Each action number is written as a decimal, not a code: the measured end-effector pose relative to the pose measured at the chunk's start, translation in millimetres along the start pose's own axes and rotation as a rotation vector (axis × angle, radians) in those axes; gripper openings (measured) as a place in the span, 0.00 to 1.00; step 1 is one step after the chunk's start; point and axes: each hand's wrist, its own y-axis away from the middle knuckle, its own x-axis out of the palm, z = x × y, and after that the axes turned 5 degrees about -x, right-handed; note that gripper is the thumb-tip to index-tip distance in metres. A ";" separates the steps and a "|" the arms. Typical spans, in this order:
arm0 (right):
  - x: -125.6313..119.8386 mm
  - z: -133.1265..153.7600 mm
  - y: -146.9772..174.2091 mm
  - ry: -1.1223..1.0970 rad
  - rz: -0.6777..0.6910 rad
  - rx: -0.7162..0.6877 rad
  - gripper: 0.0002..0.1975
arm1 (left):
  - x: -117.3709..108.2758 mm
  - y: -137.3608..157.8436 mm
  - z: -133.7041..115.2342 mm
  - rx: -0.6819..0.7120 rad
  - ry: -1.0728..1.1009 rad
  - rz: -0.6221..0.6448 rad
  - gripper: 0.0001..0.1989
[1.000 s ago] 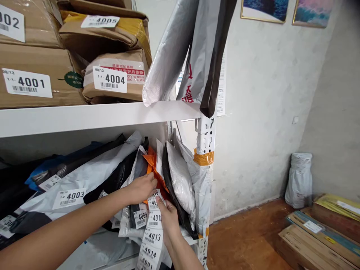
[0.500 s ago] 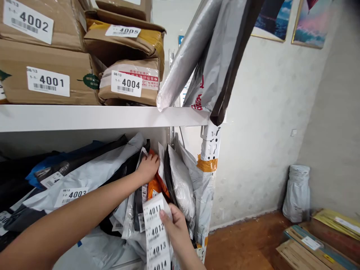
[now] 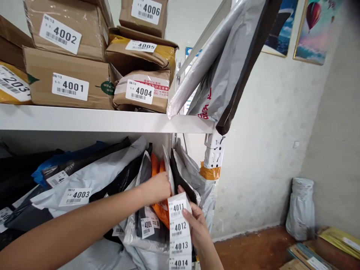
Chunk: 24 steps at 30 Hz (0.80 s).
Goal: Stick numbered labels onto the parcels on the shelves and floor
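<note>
One label strip hangs low centre of frame, long axis near vertical, 4011 end up, pinched in the right hand. It's further right than half a second ago; white, black numbers, barcodes. Left hand is curled against the orange bag, honestly can't tell if it's gripping.

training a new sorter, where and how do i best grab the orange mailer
Probably pinch the orange mailer by its top edge, from the front of the rack: it stands upright between other mailers, and its top shows above the left hand, which covers its middle.
</note>
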 end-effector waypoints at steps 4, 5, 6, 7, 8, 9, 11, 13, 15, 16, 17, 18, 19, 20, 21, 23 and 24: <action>12.6 -3.5 10.2 -0.008 0.018 0.126 0.19 | -4.3 20.2 -2.9 0.052 0.092 0.143 0.06; 18.9 -3.6 11.1 -0.003 0.026 0.142 0.20 | -4.5 21.7 3.7 0.006 0.203 0.220 0.04; 26.1 -3.5 11.1 0.002 0.040 0.138 0.20 | -4.5 22.1 11.9 -0.056 0.344 0.305 0.04; 33.9 -3.5 10.1 0.005 0.056 0.122 0.20 | -4.2 21.8 20.9 -0.118 0.488 0.384 0.05; 41.7 -4.1 8.1 0.007 0.063 0.106 0.20 | -3.6 20.8 29.7 -0.164 0.617 0.454 0.04; 48.7 -5.6 5.3 0.006 0.064 0.099 0.21 | -2.7 19.5 37.7 -0.200 0.715 0.509 0.05; 58.6 -12.5 -2.4 0.004 0.018 0.088 0.22 | -0.6 16.2 49.5 -0.251 0.806 0.565 0.12; 61.8 -24.6 -11.4 0.015 -0.085 0.070 0.23 | 1.4 12.7 55.1 -0.300 0.827 0.593 0.19; 59.3 -40.0 -20.2 0.040 -0.170 0.054 0.26 | 2.5 9.3 56.1 -0.349 0.832 0.621 0.22; 56.8 -48.0 -23.9 0.057 -0.197 0.060 0.28 | 2.6 7.8 55.5 -0.365 0.828 0.639 0.22; 54.1 -55.7 -26.9 0.073 -0.218 0.076 0.28 | 2.3 6.5 54.5 -0.376 0.820 0.657 0.21; 51.6 -62.8 -29.2 0.085 -0.236 0.092 0.28 | 1.6 5.4 53.3 -0.381 0.807 0.673 0.19; 49.5 -68.9 -30.6 0.089 -0.253 0.102 0.28 | 0.7 4.5 52.2 -0.385 0.790 0.686 0.16; 48.1 -73.7 -31.2 0.086 -0.274 0.103 0.28 | -0.5 3.9 51.0 -0.389 0.770 0.696 0.14; 47.3 -76.9 -31.0 0.076 -0.292 0.100 0.27 | -1.7 3.5 49.9 -0.393 0.752 0.706 0.12; 47.9 -78.5 -29.1 0.038 -0.320 0.081 0.27 | -3.7 3.4 47.8 -0.405 0.721 0.721 0.12; 48.9 -77.2 -27.7 0.016 -0.324 0.066 0.27 | -4.3 3.6 46.7 -0.411 0.708 0.723 0.14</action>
